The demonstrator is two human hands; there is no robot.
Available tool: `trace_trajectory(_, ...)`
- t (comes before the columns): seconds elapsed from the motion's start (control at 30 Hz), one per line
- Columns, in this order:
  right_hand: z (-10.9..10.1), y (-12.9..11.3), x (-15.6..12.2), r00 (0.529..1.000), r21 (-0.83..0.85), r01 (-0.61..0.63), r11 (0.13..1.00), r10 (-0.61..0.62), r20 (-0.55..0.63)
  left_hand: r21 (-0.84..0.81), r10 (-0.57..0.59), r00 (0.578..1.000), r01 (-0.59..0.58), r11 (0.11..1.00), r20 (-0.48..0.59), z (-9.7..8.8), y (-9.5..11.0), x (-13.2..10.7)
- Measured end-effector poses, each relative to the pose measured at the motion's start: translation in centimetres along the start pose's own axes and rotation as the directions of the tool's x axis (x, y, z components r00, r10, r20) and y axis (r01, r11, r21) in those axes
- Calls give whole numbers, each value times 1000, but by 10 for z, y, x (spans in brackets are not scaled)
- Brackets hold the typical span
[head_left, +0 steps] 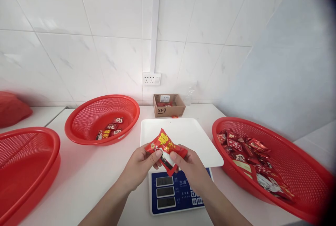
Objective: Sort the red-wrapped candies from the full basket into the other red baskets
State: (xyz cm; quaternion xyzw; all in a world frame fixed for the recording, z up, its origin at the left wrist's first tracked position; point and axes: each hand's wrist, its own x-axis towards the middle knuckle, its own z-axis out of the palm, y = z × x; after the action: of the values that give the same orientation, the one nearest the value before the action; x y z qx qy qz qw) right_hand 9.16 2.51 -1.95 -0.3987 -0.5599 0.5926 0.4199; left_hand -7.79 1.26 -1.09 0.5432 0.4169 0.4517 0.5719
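Note:
Between both hands is a red candy packet (pixel 166 149) with yellow characters and a black-and-white picture, tilted so its front faces me. My left hand (pixel 141 166) pinches its left edge, thumb on the front. On the other edge my right hand (pixel 187 164) grips it the same way. Directly below and behind the packet stands a digital scale with a white pan (pixel 181 135) and a blue keypad panel (pixel 181 191); its displays look dark. The packet hides part of the pan, and my right hand covers some keys.
On the right, a red basket (pixel 301 170) holds many wrapped packets (pixel 249 152). Back left, another red basket (pixel 84 121) has several packets (pixel 111 128). A third red basket (pixel 26 170) stands at the left edge. A cardboard box (pixel 169 110) sits near the wall below a socket (pixel 151 79).

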Motion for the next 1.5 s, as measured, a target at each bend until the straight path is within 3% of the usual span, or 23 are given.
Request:
trace_trajectory(0.13,-6,-1,-4,988,-11,-44,999,45,147,-8,-10,999,11,1000,42,-2,1,-2)
trace_trajectory(0.2,-8,-3,-6,985,-43,-49,998,55,161,-11,-21,997,22,1000,75,-3,-1,-3)
trace_trajectory(0.47,2,-4,-8,993,-231,5,973,-32,-114,111,-32,988,15,994,150,5,-8,-4)
trace_trajectory(0.63,6,-9,-11,998,-256,6,967,-23,-62,92,-56,989,43,995,135,7,-3,-6)
trace_trajectory(0.8,5,-8,-12,999,-334,17,942,-31,-37,70,7,992,-16,997,124,7,0,-5)
trace_trajectory(1.2,12,-4,-11,996,-262,31,965,-52,-76,85,53,993,-62,994,106,10,3,-9)
trace_trajectory(1.4,20,-6,-11,981,-290,77,954,-125,-151,5,138,977,-141,990,165,9,-1,-5)
trace_trajectory(1.5,19,-11,-17,960,-345,116,931,-194,-201,46,131,985,-137,990,113,7,-3,-6)
